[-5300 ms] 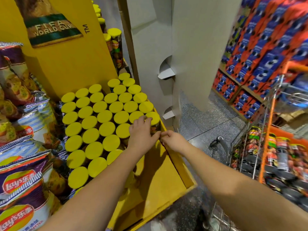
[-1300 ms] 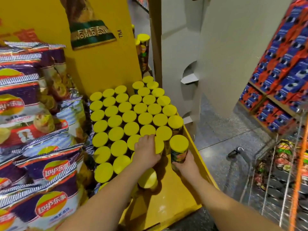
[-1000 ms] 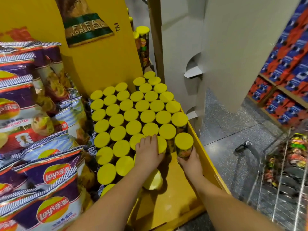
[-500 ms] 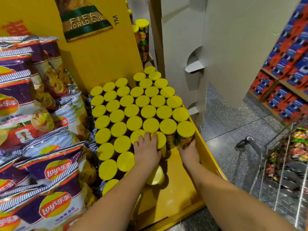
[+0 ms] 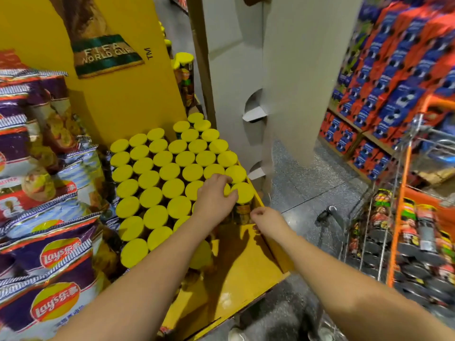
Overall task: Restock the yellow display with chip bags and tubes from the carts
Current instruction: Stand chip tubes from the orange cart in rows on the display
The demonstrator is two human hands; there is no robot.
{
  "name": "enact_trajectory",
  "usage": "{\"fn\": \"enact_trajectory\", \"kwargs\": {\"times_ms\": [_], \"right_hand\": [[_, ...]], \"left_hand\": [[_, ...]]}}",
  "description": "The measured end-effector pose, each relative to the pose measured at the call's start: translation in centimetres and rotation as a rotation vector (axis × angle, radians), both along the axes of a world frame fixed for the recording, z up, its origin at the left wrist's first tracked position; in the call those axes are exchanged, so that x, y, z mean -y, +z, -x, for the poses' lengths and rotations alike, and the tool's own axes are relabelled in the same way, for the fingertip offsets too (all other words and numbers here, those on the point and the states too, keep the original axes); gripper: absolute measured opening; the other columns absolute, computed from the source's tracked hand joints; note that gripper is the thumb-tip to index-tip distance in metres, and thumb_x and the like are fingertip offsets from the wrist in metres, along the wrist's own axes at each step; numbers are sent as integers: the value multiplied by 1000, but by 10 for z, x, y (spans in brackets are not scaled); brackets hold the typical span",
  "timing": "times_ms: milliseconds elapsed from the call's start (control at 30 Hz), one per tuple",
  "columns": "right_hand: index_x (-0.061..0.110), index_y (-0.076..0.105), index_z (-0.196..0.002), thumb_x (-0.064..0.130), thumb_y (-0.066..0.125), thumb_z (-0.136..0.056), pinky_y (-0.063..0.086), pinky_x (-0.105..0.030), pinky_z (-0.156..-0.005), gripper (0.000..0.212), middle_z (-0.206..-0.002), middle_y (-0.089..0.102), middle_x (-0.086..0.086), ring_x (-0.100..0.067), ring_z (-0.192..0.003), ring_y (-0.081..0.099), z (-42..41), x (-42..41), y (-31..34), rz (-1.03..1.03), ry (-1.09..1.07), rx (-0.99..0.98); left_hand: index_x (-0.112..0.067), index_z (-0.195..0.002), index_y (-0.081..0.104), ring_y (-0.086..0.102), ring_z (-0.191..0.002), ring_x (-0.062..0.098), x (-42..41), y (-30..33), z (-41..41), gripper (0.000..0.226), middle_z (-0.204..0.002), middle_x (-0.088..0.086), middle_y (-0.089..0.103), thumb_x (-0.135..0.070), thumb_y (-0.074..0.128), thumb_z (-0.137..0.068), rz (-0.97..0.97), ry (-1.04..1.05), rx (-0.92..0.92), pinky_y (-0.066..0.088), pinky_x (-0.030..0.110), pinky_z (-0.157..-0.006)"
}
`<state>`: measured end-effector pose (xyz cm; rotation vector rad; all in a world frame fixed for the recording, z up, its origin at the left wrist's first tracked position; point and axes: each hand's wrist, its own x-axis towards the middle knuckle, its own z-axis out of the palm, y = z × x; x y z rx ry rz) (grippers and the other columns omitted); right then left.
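Your left hand (image 5: 214,201) lies flat, fingers spread, on the tube lids (image 5: 172,166) to steady the rows; your right hand (image 5: 267,221), loosely curled and holding nothing, sits beside the corner tube (image 5: 242,196), probably squaring it against the tray wall (image 5: 273,247).

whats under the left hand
The left hand rests flat on the yellow lids of upright tubes in the display tray. Lid edges show around the fingers; how many tubes it covers is hidden.

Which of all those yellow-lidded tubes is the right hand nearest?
The tube at the front right corner of the block, against the tray's right wall. The right hand sits just below its side.
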<state>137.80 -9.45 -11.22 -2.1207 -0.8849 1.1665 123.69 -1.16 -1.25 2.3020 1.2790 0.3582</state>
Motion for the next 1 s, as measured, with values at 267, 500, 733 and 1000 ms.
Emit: {"fn": "enact_trajectory", "kwargs": {"times_ms": [267,500,733,1000], "right_hand": [[25,59,-81,22,53,-95,47,-29,-67,16,-80,71,0,-10,-70,64,-126,104,82,-229,-254,44],[16,64,-95,26,49,-100,40,-14,-54,19,-73,65,7,0,-57,55,-238,248,57,-123,-582,116],[18,61,-103,29,52,-97,43,-37,-76,15,-86,58,-2,-27,-85,57,-335,361,-27,147,-727,97],[14,48,-135,33,47,-101,41,-19,-60,39,-101,59,4,-3,-76,61,-405,369,-84,182,-676,-14]], "left_hand": [[-14,-103,66,55,-79,15,73,47,-164,15,-92,-2,62,-21,58,-92,175,-280,236,40,27,-68],[-14,-97,66,57,-80,16,186,18,-306,12,-83,-2,61,-21,57,-92,374,-546,132,48,30,-78],[-16,-92,63,58,-88,23,266,-60,-414,12,-87,1,61,-21,52,-93,481,-622,-120,37,30,-68],[-6,-137,39,59,-104,31,288,-164,-485,54,-130,15,50,-28,55,-89,660,-319,-361,51,36,-79]]}}
